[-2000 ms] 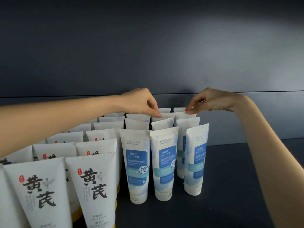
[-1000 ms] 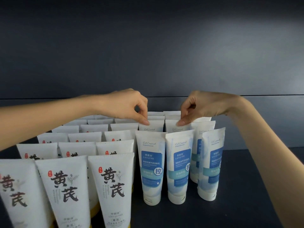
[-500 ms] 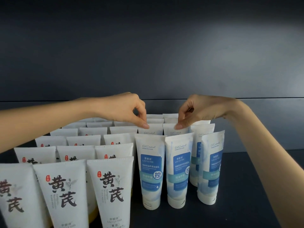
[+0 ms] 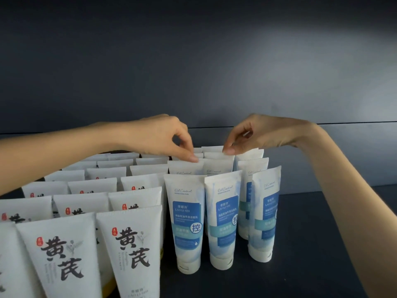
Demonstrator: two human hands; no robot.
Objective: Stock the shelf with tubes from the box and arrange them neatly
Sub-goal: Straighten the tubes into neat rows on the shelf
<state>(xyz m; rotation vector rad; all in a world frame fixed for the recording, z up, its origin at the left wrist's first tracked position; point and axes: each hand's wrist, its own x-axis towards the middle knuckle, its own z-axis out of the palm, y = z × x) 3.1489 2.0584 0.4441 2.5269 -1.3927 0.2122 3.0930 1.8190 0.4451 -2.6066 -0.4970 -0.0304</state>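
Tidying the rows looked like the step you were on. The blue tubes (image 4: pixel 187 222) stood cap-down on the dark shelf (image 4: pixel 322 244) in three lines going back to the wall. They were just beside the white tubes (image 4: pixel 129 250) with black letters. No box showed.

Your left hand (image 4: pixel 159 136) reached over the rows. Its thumb and first finger pinched the flat top of one back tube (image 4: pixel 185 167) in the left line, behind the front one. Your right hand (image 4: pixel 264 132) pinched the top of a second back tube (image 4: pixel 214 156) in the middle line. The other fingers on both hands were curled in.

Next, I think, both tubes needed a small nudge to stand straight in line. It had to be gentle, because the tubes stood close and could tip.
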